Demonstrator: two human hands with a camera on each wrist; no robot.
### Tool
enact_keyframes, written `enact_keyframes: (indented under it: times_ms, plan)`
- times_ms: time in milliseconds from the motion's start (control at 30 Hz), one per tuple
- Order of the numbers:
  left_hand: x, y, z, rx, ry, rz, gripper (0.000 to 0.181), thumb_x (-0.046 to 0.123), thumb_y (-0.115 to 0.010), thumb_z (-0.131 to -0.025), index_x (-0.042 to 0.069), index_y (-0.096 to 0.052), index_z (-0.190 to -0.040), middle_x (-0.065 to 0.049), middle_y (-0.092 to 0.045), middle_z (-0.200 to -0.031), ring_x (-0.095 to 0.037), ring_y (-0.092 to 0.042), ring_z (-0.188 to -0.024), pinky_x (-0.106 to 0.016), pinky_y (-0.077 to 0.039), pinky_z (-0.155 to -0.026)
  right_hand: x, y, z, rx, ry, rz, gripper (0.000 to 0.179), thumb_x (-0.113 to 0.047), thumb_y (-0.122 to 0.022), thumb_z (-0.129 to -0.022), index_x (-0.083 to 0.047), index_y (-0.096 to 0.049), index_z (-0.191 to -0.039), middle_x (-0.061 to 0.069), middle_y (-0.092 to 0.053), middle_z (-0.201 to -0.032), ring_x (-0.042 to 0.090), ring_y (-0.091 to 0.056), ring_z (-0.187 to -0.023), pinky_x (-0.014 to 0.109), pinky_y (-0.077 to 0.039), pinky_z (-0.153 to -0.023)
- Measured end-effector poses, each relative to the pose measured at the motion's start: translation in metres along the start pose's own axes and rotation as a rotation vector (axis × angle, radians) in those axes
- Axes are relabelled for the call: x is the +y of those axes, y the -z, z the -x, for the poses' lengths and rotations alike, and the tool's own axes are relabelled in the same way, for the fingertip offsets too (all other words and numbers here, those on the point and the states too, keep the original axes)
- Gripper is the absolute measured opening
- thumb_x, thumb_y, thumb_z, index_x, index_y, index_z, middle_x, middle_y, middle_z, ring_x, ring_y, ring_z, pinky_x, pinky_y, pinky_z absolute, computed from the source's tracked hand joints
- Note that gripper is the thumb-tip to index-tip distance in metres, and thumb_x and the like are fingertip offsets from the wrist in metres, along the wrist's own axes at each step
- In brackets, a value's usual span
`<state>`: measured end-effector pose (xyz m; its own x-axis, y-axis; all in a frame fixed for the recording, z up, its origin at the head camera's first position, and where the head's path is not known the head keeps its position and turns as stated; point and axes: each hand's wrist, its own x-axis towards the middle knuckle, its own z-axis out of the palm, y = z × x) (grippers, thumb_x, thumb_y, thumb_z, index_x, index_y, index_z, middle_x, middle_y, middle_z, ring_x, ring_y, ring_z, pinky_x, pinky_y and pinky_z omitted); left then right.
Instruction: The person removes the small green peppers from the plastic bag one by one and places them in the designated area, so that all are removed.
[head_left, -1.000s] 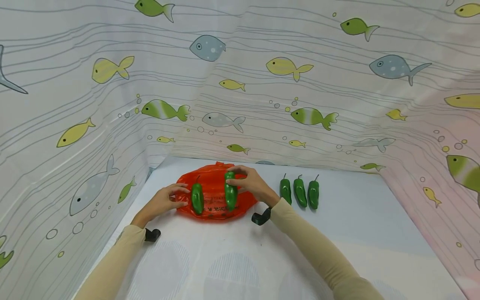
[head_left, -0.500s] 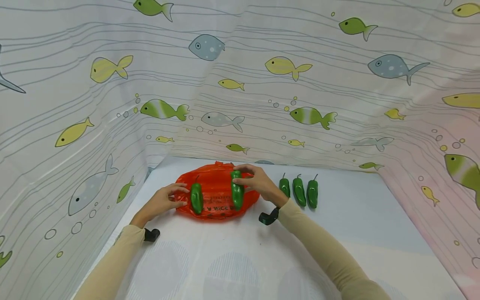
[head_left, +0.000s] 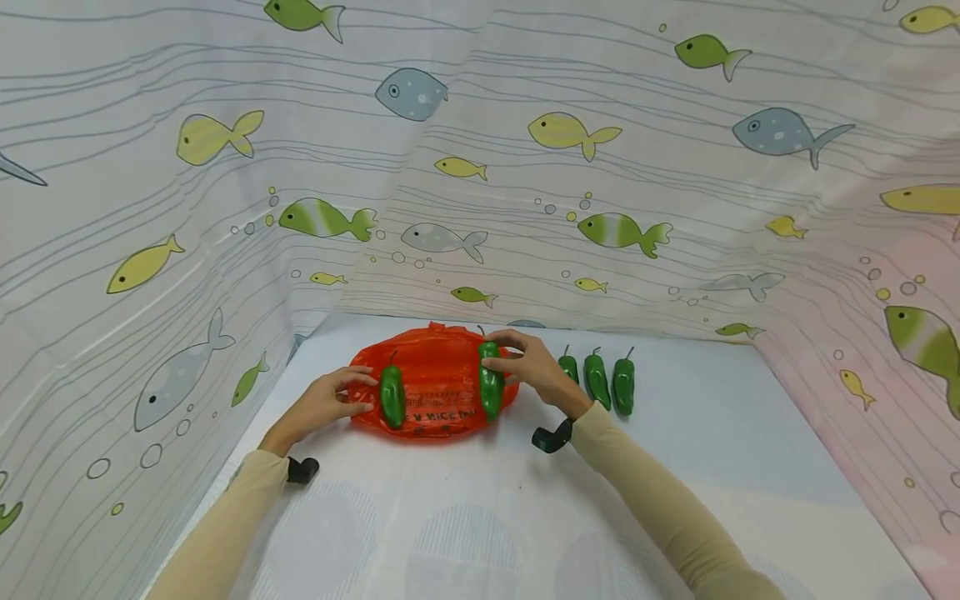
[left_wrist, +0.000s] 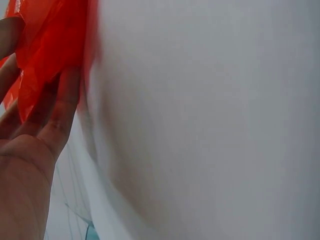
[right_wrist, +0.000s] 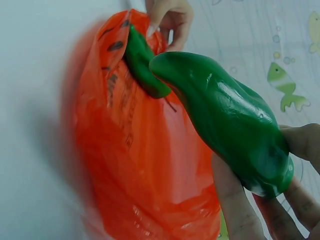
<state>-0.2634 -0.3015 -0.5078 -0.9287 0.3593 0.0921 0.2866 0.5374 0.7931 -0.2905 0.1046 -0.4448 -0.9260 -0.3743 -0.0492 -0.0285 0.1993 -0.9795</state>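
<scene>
A red plastic bag (head_left: 441,358) with dark print lies toward the back of the table. My right hand (head_left: 531,367) pinches a green chili pepper (head_left: 491,396) near its stem end, over the bag's right part. The right wrist view shows that pepper (right_wrist: 230,125) close up, between thumb and fingers. A second green chili pepper (head_left: 392,397) lies on the bag's left part. Beside it, my left hand (head_left: 321,404) holds the bag's left edge. In the left wrist view, red film (left_wrist: 52,45) lies among its fingers (left_wrist: 62,110).
Three more green chili peppers (head_left: 597,383) lie in a row on the white table (head_left: 712,417), right of the bag. My right hand partly covers the nearest one. A fish-patterned curtain (head_left: 510,167) encloses the table at the back and sides.
My right hand has moved to the right over the bag with the chili pepper in its grip. The left hand and the other peppers have stayed put.
</scene>
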Motion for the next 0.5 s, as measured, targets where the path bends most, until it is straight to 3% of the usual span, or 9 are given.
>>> enact_keyframes:
  times_ms: [500]
  plan:
    - [0.0, 0.002, -0.002, -0.01, 0.003, -0.007, 0.038, 0.021, -0.083, -0.089, 0.013, -0.071, -0.125, -0.012, -0.05, -0.153, -0.04, -0.035, -0.147, -0.063, -0.039, -0.11, 0.017, 0.033, 0.011, 0.05, -0.014, 0.015, 0.056, -0.031, -0.083, -0.089, -0.015, -0.061, -0.139, 0.005, -0.058, -0.14, 0.029, -0.063, -0.114, 0.044, -0.061, -0.083]
